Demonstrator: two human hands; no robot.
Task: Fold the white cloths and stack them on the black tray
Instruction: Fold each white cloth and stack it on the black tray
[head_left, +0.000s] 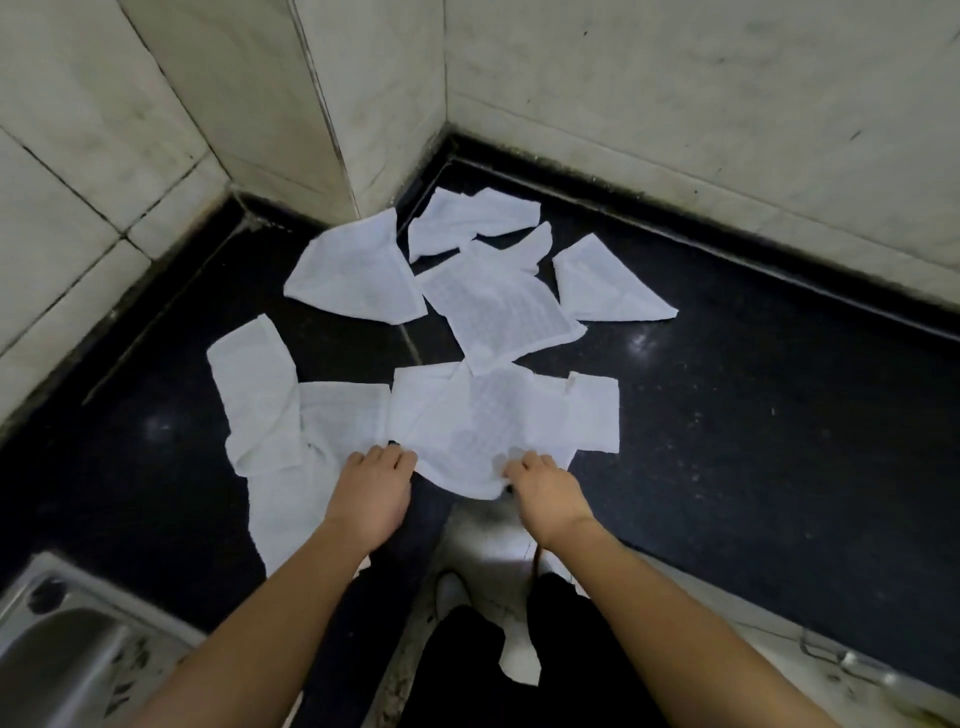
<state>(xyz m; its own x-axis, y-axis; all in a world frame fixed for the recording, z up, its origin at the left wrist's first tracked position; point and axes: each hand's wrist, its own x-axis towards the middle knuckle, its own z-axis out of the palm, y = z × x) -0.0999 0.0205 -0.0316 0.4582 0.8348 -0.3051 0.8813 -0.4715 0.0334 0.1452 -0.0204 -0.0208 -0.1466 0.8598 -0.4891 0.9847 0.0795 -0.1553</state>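
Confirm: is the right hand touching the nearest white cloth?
Touching. In the head view, the right hand pinches the near edge of the nearest white cloth.

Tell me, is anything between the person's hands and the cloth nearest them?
Nothing visible. The left hand and right hand hold the near edge of the nearest cloth. I cannot make out a black tray on the dark counter.

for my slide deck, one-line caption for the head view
Left hand and right hand hold a white cloth on a black counter
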